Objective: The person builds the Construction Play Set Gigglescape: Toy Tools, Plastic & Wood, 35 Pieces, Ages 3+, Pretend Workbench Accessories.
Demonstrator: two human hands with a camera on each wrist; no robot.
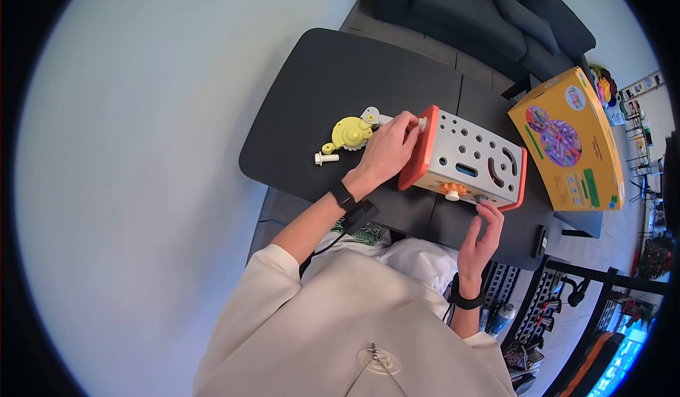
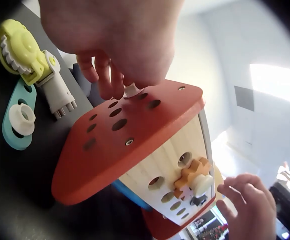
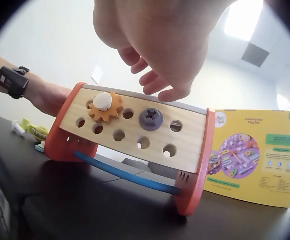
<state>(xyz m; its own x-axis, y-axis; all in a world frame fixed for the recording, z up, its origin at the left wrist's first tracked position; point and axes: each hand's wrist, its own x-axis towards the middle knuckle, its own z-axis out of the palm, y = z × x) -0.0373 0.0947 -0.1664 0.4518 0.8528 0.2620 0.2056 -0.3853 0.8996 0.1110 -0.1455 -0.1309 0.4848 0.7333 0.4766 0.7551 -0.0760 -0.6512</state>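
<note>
A toy workbench with a perforated grey top [image 1: 473, 145], red end panels [image 2: 105, 135] and a wooden side [image 3: 135, 131] stands on the table. My left hand [image 1: 386, 149] is at the red end panel, fingers curled round a white plastic bolt [image 2: 132, 91] at one of its holes. Fingertips hide part of that bolt. My right hand [image 1: 482, 237] holds nothing, its fingers loosely bent close beside the wooden side. On that side sit an orange gear [image 3: 106, 109] with a white bolt head [image 3: 103, 101] and a dark grey cross-slot screw [image 3: 151, 119].
A yellow-green toy saw piece [image 1: 352, 133] with a grey-white connector [image 2: 59, 95] lies left of the workbench. Near it are a loose white bolt [image 1: 326, 158] and a teal strip [image 2: 15, 132] bearing a white nut [image 2: 22, 119]. A yellow box [image 1: 567, 142] stands to the right.
</note>
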